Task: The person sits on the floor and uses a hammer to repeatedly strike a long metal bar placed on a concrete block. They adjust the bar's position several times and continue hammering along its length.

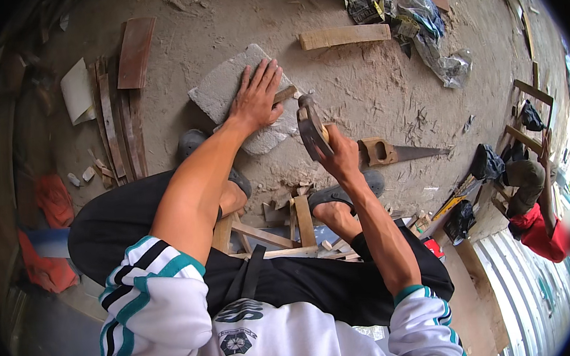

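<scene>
My left hand (256,100) lies on a rough grey concrete block (219,82) with its fingers stretched out. From under that hand, by the thumb, a short wooden piece (284,94) sticks out to the right. My right hand (341,154) is wrapped round the handle of a hammer (308,127). The dark hammer head is just right of the block, close to the wood's end. Most of the wooden piece is hidden beneath my left palm.
A handsaw (398,151) lies right of my right hand. Beyond the block is a wooden plank (344,36), with crumpled sheeting (432,36) farther right. Boards (117,118) lie at left; wood offcuts (295,221) are between my feet. Another person (540,223) sits at far right.
</scene>
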### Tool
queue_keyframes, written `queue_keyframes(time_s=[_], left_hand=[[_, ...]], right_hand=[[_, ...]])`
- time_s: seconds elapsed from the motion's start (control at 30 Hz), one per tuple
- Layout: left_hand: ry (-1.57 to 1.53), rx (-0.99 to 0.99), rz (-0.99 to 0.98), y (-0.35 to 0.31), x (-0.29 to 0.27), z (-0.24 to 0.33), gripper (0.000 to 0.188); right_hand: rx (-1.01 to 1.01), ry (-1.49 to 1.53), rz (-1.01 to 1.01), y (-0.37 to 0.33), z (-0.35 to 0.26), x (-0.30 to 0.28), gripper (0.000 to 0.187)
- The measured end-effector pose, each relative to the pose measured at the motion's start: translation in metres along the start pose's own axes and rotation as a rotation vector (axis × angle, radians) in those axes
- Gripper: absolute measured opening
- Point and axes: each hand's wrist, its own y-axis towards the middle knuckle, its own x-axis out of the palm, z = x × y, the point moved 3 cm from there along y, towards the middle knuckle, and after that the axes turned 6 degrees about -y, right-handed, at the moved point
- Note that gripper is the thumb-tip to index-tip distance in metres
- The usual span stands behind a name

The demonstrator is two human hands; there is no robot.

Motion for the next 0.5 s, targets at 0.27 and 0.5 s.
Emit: queue_keyframes(time_s=[0.27, 0.5], left_hand=[[0.01, 0.021, -0.023, 0.002, -0.004, 0.003, 0.084], [-0.112, 0.083, 0.063, 0.002, -0.006, 0.001, 0.067]], right_hand=[[0.124, -0.215, -0.105, 0.022, 0.02, 0.009, 0.023], [-0.229, -0.32, -0.048, 0.011, 0.024, -0.028, 0.019]])
